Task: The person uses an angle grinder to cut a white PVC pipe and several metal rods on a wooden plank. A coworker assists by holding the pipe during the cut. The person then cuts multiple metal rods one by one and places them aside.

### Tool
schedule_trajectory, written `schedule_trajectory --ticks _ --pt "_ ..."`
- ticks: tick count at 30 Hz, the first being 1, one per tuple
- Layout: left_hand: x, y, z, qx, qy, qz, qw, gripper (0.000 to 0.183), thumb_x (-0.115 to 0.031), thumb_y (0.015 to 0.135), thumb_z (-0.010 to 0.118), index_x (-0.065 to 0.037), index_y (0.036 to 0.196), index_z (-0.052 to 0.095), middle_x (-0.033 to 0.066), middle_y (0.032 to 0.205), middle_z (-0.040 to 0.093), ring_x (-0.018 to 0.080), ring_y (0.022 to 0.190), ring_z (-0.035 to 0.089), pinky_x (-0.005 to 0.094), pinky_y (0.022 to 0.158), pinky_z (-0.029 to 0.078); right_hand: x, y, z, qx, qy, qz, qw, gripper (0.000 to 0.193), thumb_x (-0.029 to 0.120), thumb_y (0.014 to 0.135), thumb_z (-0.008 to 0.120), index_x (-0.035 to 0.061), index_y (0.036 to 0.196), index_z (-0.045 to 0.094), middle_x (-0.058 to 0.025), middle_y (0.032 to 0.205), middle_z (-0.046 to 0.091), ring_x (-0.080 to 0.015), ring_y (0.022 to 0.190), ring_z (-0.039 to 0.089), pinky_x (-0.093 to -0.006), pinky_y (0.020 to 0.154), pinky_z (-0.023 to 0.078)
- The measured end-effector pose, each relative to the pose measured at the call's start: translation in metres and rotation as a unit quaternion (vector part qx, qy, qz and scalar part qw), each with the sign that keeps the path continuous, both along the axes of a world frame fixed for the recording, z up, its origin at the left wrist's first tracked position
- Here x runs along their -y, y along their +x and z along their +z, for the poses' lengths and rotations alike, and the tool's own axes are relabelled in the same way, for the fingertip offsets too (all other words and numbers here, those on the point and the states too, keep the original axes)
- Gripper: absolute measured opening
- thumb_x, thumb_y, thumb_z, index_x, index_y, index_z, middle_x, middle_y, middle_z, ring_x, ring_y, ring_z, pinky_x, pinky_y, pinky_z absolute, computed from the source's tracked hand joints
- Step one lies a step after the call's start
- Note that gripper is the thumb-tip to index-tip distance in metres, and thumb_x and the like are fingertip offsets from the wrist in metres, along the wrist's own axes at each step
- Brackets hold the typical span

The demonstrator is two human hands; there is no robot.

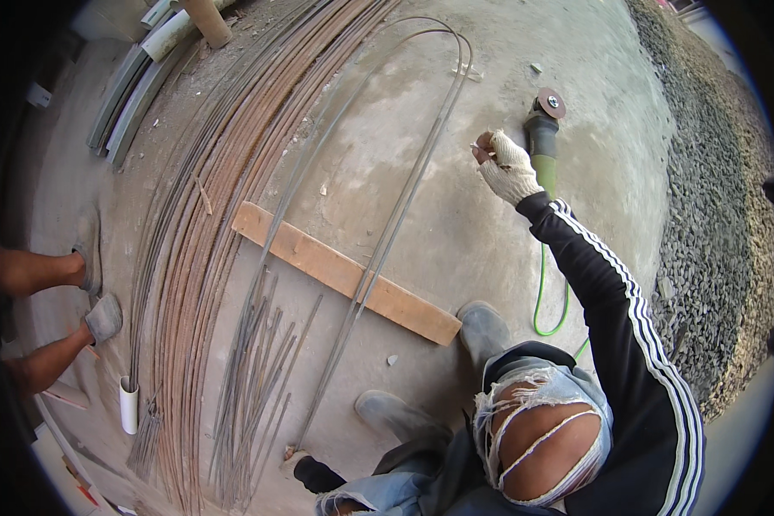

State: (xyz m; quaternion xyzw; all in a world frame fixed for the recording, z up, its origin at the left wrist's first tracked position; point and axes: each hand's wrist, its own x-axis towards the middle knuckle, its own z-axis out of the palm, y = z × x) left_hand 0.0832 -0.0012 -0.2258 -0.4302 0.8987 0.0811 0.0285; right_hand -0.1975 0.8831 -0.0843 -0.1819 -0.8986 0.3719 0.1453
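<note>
Two looped rods (368,279) ended near at the left hand (295,464), whose grip appeared closed around them. Just left lay short rods (248,378), probably cut already. Farther on, the looped rods crossed a wooden plank (318,260); their far bend was whole, so any cutting there seemed still undone. Far right, the right hand (506,168) had curled fingers, though whether its grip held anything could not be told; an angle grinder (542,135) lay beside it.

Gray gravel (705,215) spreads at right, a white tube (129,408) and another person's shoes (104,320) at left.
</note>
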Motion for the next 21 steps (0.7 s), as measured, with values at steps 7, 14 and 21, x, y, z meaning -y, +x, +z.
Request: schedule_trajectory --ticks 7,14,21 --pt "-0.011 0.003 -0.002 -0.315 0.134 0.241 0.908 0.022 -0.006 0.091 0.057 0.001 0.072 0.068 0.0099 0.081 0.072 0.0241 0.075 0.07 0.0436 0.081 0.056 -0.016 -0.067 0.012 -0.022 0.107 0.08 0.991 0.01 0.01 0.096 0.067 0.0058 0.104 0.065 -0.0175 0.101 0.071 -0.0388 0.095 0.071 -0.0454 0.082 0.058" --pt "-0.035 -0.003 0.024 0.0 0.038 0.1 0.994 0.012 -0.005 0.086 0.066 0.001 0.087 0.077 0.0122 0.088 0.077 0.026 0.083 0.073 0.0419 0.08 0.057 -0.006 -0.075 0.015 0.001 0.153 0.098 0.983 0.01 0.008 0.093 0.064 0.0058 0.103 0.065 -0.018 0.099 0.069 -0.0414 0.096 0.07 -0.0472 0.083 0.057" --pt "-0.037 -0.006 0.022 0.041 -0.006 0.111 0.993 0.017 -0.009 0.089 0.066 0.005 0.087 0.075 0.014 0.087 0.076 0.0259 0.082 0.073 0.0421 0.078 0.056 -0.005 -0.076 0.013 0.004 0.177 0.11 0.978 0.012 0.007 0.091 0.065 0.0053 0.102 0.064 -0.019 0.098 0.068 -0.042 0.095 0.07 -0.0476 0.082 0.057"
